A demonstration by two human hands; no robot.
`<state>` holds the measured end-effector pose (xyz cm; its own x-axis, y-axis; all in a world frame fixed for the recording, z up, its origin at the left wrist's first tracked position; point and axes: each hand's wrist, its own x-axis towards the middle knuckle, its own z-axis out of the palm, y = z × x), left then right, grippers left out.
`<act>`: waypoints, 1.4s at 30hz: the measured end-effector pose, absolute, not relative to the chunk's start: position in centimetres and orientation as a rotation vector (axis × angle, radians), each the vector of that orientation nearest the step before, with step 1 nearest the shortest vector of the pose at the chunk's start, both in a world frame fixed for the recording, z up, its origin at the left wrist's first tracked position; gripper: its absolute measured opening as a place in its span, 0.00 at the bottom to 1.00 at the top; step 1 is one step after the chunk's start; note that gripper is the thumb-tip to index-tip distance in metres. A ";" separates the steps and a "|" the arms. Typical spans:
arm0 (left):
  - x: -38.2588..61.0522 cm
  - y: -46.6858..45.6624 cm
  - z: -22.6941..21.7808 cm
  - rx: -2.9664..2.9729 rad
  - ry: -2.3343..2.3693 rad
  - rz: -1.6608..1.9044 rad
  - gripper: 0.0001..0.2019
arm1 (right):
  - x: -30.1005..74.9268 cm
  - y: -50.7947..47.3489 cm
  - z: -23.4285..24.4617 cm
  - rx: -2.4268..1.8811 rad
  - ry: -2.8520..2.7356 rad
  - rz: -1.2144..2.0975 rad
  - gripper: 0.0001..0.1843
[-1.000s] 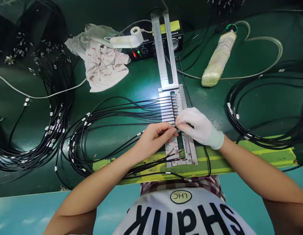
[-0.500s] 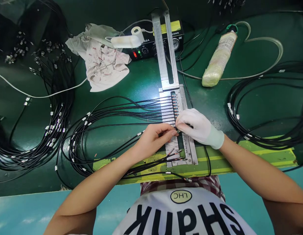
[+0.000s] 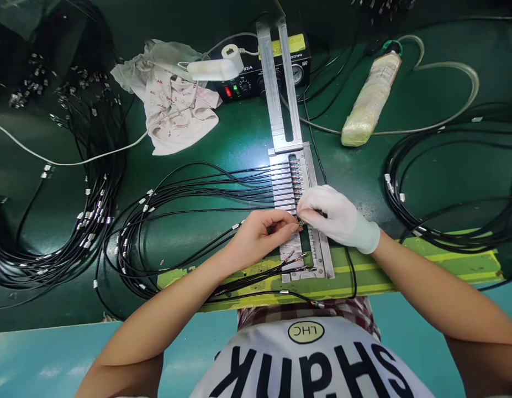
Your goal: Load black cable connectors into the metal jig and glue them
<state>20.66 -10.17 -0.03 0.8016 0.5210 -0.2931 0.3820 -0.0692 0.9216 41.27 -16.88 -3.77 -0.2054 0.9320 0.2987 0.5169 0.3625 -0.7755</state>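
Observation:
A slotted metal fixture [image 3: 321,243] lies on the bench in front of me. Several black cables [image 3: 256,194] run side by side across its left edge, their stripped ends and small connectors [image 3: 294,171] sitting in the slot. My bare left hand [image 3: 259,236] is closed, thumb and forefinger pinching the end of a black cable over the fixture. My right hand [image 3: 332,214], in a white glove, is closed too, its fingertips meeting the left ones at that cable end. The fingers partly hide the end itself. Loose cable ends [image 3: 295,260] lie on the fixture's near part.
Behind the fixture stands a black control box [image 3: 247,83], with a white cloth [image 3: 177,110] to its left. A wrapped bottle [image 3: 369,99] lies at the back right. Bundled cables cover the left [image 3: 85,232] and right [image 3: 405,204]. Yellow-green tape [image 3: 446,265] lines the front edge.
Both hands stay at the same cable end, with only very slight shifts of the fingers. Nothing else has visibly moved.

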 end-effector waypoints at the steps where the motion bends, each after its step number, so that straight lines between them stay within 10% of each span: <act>1: 20.7 -10.2 0.0 1.665 0.717 0.130 0.14 | 41.2 -16.9 -3.7 -1.265 -1.850 0.683 0.12; 42: 18.4 -12.0 -0.7 2.579 0.606 0.571 0.11 | 41.2 -17.4 -2.8 -1.084 -1.777 0.784 0.07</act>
<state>18.36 -11.96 -0.74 0.8198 0.4941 0.2894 0.3178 -0.8131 0.4877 41.20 -17.41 -2.84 -0.2258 0.9060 0.3581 0.3459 0.4182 -0.8399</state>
